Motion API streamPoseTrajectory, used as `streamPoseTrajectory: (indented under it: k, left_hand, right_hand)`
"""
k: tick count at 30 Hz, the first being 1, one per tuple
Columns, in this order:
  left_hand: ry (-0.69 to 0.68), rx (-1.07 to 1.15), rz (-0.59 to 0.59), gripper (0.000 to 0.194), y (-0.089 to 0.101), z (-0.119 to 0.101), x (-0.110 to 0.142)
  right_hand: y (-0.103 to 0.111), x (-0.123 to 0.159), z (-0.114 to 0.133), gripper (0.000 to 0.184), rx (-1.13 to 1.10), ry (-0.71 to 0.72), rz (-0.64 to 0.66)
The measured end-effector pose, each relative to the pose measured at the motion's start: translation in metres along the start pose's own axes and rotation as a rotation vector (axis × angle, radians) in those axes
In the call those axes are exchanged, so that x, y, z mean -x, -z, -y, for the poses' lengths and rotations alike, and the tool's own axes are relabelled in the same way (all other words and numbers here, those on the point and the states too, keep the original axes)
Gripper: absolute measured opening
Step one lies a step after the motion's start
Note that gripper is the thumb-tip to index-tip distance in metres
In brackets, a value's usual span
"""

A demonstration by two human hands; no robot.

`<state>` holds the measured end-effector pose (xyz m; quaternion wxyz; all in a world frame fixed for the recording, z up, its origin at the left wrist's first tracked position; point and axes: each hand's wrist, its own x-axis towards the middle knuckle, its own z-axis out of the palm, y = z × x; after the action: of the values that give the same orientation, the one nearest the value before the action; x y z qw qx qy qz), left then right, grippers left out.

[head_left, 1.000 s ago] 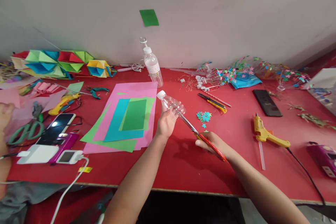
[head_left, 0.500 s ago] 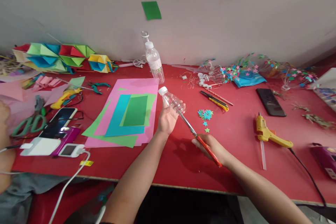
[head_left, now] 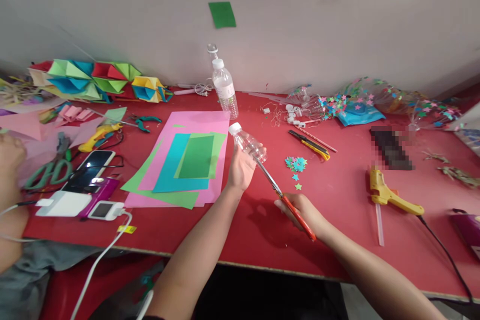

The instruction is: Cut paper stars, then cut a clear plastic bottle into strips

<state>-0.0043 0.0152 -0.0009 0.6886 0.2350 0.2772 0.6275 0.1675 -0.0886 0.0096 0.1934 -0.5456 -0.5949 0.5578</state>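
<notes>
My left hand [head_left: 242, 167] is closed around a clear plastic bottle top [head_left: 247, 142] with a white cap, tilted so the cap points up and left. In my right hand [head_left: 300, 210] is a pair of scissors [head_left: 270, 180] with red handles. Their blades reach up and left to the lower rim of the bottle piece, touching or nearly touching it; I cannot tell if they grip the plastic. Left of my left hand lie sheets of coloured paper [head_left: 195, 157]. A small heap of paper stars [head_left: 296, 163] is to the right of the bottle piece.
A whole bottle [head_left: 226, 91] stands by the wall. On the right are a yellow box cutter [head_left: 315, 150], a yellow glue gun [head_left: 393, 197] and star-covered bottle pieces [head_left: 333, 105]. On the left lie green-handled scissors [head_left: 48, 172], a phone [head_left: 90, 170] and another person's hand [head_left: 11, 157].
The whole view has shifted slightly, so the table things appear a little further right. My hands, the bottle top and the scissors hold almost the same pose.
</notes>
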Motion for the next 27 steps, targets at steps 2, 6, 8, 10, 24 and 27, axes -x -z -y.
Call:
streamPoseTrajectory:
  k: [2,6,8,10,24,27]
  left_hand:
    - [-0.003,0.001,0.003,0.043,0.0005,0.0002,-0.0012]
    - [0.000,0.006,-0.003,0.042,0.0014,0.0014,-0.0023]
    - [0.003,0.007,0.004,0.041,0.0011,0.0032,-0.0017]
    - [0.013,0.004,0.034,0.041,0.0001,0.0058,-0.0001]
    - [0.011,-0.039,0.038,0.047,-0.0039,0.0066,0.0025]
    - [0.000,-0.058,0.042,0.049,-0.0035,0.0077,0.0033]
  right_hand:
    - [-0.0010,-0.0011,-0.0010,0.051,0.010,-0.008,-0.008]
    - [-0.0008,-0.0013,-0.0015,0.051,0.002,-0.007,-0.016]
    - [0.0010,-0.0006,-0.0019,0.049,0.013,0.010,-0.001]
    - [0.0033,0.0002,-0.0028,0.046,0.038,0.028,0.016]
    - [-0.0033,-0.0002,-0.0013,0.050,0.037,-0.060,-0.046]
    - [0.0004,-0.0007,-0.0033,0.049,0.023,-0.050,-0.029]
